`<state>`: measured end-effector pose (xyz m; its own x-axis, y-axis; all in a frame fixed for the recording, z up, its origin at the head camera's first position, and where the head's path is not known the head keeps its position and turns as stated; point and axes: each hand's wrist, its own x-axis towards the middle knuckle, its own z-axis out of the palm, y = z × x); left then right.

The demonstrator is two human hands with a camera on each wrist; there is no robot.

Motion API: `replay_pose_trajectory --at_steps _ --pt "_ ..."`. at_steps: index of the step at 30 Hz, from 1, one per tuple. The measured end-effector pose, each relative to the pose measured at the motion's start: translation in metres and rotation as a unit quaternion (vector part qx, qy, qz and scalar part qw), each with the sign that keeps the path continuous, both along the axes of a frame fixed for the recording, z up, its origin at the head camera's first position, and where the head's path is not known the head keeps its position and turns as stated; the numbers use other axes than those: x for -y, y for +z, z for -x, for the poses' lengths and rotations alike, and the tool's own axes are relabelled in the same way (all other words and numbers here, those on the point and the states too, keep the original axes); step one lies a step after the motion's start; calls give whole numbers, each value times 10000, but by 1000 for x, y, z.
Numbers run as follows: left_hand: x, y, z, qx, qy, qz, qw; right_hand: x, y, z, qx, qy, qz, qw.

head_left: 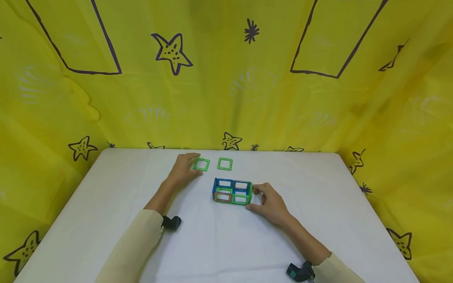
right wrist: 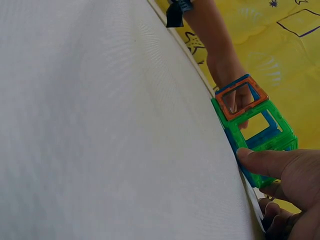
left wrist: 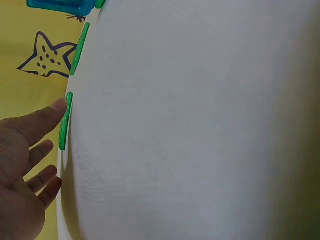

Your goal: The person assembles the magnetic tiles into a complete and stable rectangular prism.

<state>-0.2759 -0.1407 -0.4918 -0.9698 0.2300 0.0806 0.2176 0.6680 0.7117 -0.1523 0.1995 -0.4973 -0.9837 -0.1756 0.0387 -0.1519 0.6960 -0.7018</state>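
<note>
A small open-topped box of magnetic tiles (head_left: 232, 192) stands on the table, built from blue, green and one orange-red frame. My right hand (head_left: 270, 204) grips its right end. In the right wrist view the thumb (right wrist: 257, 159) lies on a green tile's corner, and the other fingers are partly hidden behind. My left hand (head_left: 183, 169) is around a flat green square tile (head_left: 201, 164), thumb and fingers apart. The left wrist view shows the thumb (left wrist: 52, 111) at that tile's edge (left wrist: 66, 121); whether they touch I cannot tell. Another green square tile (head_left: 225, 164) lies to its right.
A white cloth covers the table (head_left: 219, 247). Behind and at both sides hangs a yellow curtain (head_left: 212, 98) printed with starfish and shells. Each wrist wears a dark camera, the left one (head_left: 172, 223) and the right one (head_left: 300, 272).
</note>
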Motion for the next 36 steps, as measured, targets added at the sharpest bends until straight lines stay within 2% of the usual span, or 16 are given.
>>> replay_pose_trajectory --at_steps 8,16,24,32,36 --pt "0 0 4 195 122 128 9997 2 0 -1 12 -29 26 10000" --pt "2 -2 3 87 111 -69 9999 2 -1 -2 6 -27 20 10000" --pt "6 -8 5 -209 -40 364 9991 2 -1 -4 20 -11 56 10000" --pt "6 -6 7 -215 0 299 9993 2 0 -3 -31 -13 45 10000" --pt "5 -5 6 -185 32 46 9998 1 -1 -2 -14 -30 36 10000"
